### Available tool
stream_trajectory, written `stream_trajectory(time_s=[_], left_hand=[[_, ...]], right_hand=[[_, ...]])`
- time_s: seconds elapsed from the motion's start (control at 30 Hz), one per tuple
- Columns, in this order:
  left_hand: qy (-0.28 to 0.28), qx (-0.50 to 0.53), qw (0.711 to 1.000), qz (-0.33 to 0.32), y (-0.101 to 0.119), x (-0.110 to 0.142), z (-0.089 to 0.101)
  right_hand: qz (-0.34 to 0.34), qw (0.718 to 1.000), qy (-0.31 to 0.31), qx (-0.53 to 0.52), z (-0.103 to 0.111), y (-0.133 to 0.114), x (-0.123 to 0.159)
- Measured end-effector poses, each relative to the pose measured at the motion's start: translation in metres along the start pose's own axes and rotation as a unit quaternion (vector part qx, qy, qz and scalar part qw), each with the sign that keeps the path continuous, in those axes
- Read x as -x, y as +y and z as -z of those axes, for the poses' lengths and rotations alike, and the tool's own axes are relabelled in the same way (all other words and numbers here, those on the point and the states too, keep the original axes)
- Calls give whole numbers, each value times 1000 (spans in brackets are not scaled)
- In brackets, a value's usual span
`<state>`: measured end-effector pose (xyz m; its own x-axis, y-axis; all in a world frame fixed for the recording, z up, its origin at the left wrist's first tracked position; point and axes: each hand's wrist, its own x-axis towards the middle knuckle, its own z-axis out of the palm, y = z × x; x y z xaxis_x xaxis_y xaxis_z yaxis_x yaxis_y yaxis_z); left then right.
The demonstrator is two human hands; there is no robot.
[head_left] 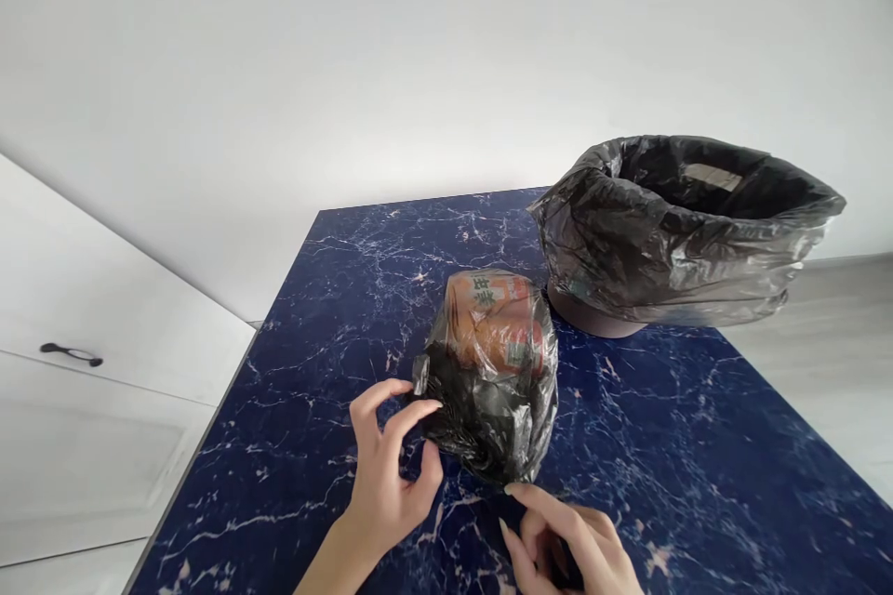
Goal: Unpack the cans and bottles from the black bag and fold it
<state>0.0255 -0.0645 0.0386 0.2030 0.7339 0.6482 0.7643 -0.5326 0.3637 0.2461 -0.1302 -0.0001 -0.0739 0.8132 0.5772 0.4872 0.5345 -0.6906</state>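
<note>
A tied black plastic bag with orange packaging showing through its top lies on the dark blue marble table. My left hand sits at the bag's left side, fingers curled and apart, its fingertips touching the bag's knot. My right hand lies on the table just below the bag, index finger stretched toward the bag's lower edge, other fingers curled in; nothing shows in it.
A round bin lined with a black plastic bag stands at the table's far right. A white cabinet with a dark handle is to the left. White wall behind, pale floor to the right.
</note>
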Motion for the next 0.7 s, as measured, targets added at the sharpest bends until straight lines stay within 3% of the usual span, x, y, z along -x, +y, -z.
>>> stream_trajectory(time_s=[0.4, 0.57, 0.7], left_hand=[[-71, 83, 992, -55, 7, 6, 2], [-31, 51, 997, -51, 8, 2, 0], [23, 43, 999, 2, 4, -1, 1]], right_hand=[[-17, 997, -70, -9, 2, 10, -2], [-24, 996, -74, 30, 4, 9, -4], [-37, 998, -42, 34, 2, 4, -5]])
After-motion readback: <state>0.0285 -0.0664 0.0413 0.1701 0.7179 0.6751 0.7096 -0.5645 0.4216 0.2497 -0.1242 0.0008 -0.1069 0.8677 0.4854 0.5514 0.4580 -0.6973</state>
